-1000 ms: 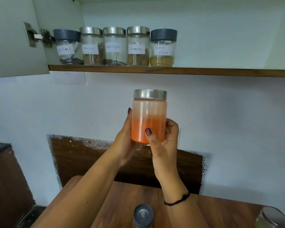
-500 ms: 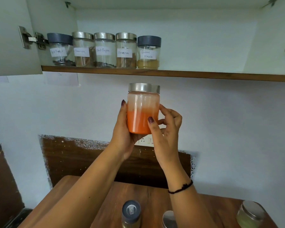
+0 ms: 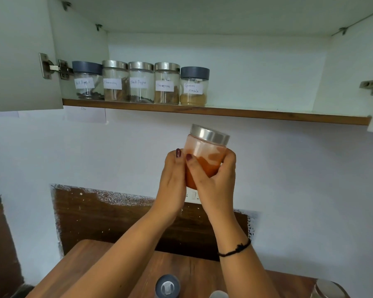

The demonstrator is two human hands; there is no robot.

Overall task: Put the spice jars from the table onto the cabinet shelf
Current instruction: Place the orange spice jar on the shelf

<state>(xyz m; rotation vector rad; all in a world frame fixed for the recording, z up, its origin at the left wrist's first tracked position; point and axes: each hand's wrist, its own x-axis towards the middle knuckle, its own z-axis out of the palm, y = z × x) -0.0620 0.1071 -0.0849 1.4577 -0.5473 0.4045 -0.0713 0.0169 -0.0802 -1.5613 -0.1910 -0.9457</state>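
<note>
A glass jar of orange-red powder (image 3: 205, 157) with a steel lid is held in mid-air below the cabinet shelf (image 3: 235, 114), tilted to the right. My left hand (image 3: 172, 179) grips its left side and my right hand (image 3: 215, 181) wraps its front and right side. Several labelled spice jars stand in a row at the shelf's left end, the rightmost marked garam masala (image 3: 194, 87). On the wooden table (image 3: 202, 274) below, a grey-lidded jar (image 3: 167, 286) and a steel-lidded jar (image 3: 329, 289) show at the frame's bottom edge.
The cabinet door (image 3: 19, 52) hangs open on the left, with hinges at both sides. The shelf's right part beyond the garam masala jar holds nothing. A third lid (image 3: 219, 294) peeks in at the bottom edge. White wall and a dark wood panel (image 3: 108, 220) lie behind the table.
The jar was upright and is now tilted right. My right hand has closed further around its front, and the powder has shifted inside. The view has tipped upward into the cabinet.
</note>
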